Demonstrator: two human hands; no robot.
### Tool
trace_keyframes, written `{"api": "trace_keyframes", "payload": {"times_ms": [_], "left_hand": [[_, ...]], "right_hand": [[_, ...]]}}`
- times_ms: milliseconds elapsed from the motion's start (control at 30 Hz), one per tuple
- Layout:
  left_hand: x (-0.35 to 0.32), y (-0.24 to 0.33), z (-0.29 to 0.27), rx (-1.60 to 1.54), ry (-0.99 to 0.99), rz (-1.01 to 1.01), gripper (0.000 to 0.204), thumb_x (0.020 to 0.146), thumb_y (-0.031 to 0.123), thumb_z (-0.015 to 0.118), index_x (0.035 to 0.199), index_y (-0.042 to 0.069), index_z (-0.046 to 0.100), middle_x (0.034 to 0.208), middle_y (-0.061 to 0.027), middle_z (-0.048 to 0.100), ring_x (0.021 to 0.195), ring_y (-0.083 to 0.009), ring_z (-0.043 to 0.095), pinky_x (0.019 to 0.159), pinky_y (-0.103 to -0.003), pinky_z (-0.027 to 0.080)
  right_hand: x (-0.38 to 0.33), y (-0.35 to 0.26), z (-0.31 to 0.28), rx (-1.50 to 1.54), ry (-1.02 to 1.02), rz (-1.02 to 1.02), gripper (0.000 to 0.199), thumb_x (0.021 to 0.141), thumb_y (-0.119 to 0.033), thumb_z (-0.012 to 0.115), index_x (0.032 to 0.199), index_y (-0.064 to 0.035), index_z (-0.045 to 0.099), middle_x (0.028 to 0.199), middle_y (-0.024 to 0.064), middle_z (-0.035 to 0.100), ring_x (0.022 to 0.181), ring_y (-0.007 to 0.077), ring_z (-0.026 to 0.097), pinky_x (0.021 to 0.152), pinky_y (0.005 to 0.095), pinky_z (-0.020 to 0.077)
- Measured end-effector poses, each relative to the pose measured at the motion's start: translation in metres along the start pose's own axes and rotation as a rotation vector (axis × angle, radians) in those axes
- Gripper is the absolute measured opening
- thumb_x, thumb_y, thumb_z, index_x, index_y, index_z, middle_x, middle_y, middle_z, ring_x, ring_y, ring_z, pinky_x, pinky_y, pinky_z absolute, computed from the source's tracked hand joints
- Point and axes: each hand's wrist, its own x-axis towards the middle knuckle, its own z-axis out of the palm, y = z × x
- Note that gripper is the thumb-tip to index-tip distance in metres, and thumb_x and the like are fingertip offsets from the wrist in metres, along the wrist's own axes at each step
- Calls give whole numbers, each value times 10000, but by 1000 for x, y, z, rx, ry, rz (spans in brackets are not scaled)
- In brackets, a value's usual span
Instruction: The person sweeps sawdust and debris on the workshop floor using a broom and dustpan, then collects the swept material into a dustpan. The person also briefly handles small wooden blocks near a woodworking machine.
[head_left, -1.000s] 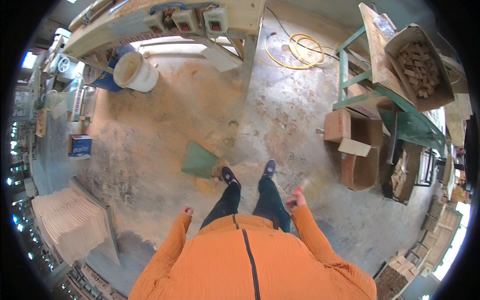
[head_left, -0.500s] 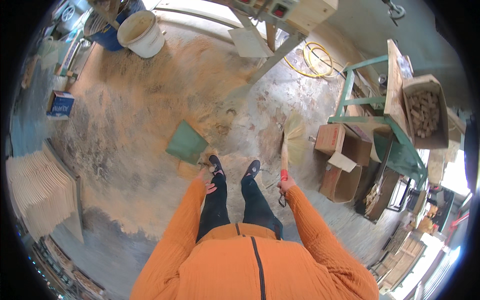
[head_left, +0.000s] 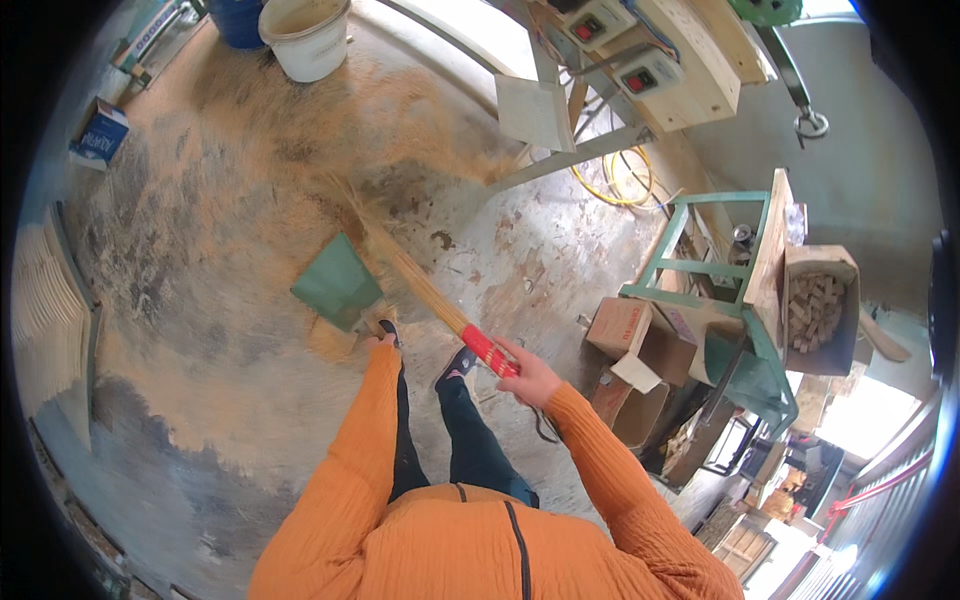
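A hand broom with a red-wrapped grip [head_left: 488, 350] slants up and leftward from my right hand [head_left: 532, 374], whose fingers are wrapped around it. Its straw bristles [head_left: 395, 255] reach the floor just beyond and to the right of a green dustpan [head_left: 338, 284]. My left hand [head_left: 379, 343] is low by my left shoe, closed at the dustpan's near end where the handle is; the fingers are small and partly hidden. Fine tan sawdust [head_left: 270, 165] covers much of the floor around and beyond the dustpan.
A white bucket [head_left: 308, 45] and a blue drum [head_left: 238, 20] stand far left. Stacked curved wooden pieces [head_left: 50, 320] sit at left. A machine stand [head_left: 575, 160] with a yellow hose [head_left: 610, 192] is ahead. Cardboard boxes [head_left: 620, 330] and a green-framed bench [head_left: 705, 268] line the right.
The broom has swung from my right side across to the left, its bristles now beside the dustpan. My left hand's fingers have closed at the dustpan handle. The whole view has shifted.
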Motion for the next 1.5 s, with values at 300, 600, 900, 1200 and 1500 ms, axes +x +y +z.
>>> {"api": "trace_keyframes", "payload": {"times_ms": [300, 600, 900, 1200, 1500], "left_hand": [[32, -14, -4, -372, -59, -163, 504, 759, 220, 602, 1195, 126, 368, 1145, -121, 445, 930, -315, 506, 714, -492, 436], [66, -27, 0, -627, -171, -343, 585, 739, 196, 624, 1205, 212, 272, 1144, -130, 400, 813, -361, 515, 699, -545, 457], [93, -18, 30, -825, -294, -540, 269, 754, 142, 573, 967, 84, 421, 750, -114, 495, 520, -250, 491, 458, -375, 446], [66, -25, -31, -958, -461, -724, 135, 773, 115, 538, 691, 57, 448, 552, -68, 473, 435, -172, 458, 413, -297, 406], [-7, -51, -103, -918, -466, -509, 176, 780, 172, 536, 663, 70, 452, 482, -30, 445, 417, -158, 447, 411, -290, 385]], "right_hand": [[125, 21, -28, -401, 583, -172, 673, 675, -54, 512, 1313, -144, 315, 971, 250, 567, 887, 403, 547, 777, 431, 433], [194, -11, -78, 700, 226, 23, 661, 671, -19, 573, 1290, -87, 350, 658, 86, 535, 414, 155, 482, 366, 295, 392], [166, 50, -67, 277, 644, -224, 692, 684, -44, 594, 1317, -108, 319, 644, 82, 541, 412, 146, 472, 359, 279, 389], [109, 7, -30, 542, 35, -33, 674, 712, -30, 567, 1325, -116, 300, 627, 60, 500, 390, 129, 456, 351, 256, 356], [-114, 145, -1, -71, 487, -107, 698, 698, 14, 548, 1330, -127, 287, 861, 75, 540, 610, 82, 491, 508, 205, 396]]}}
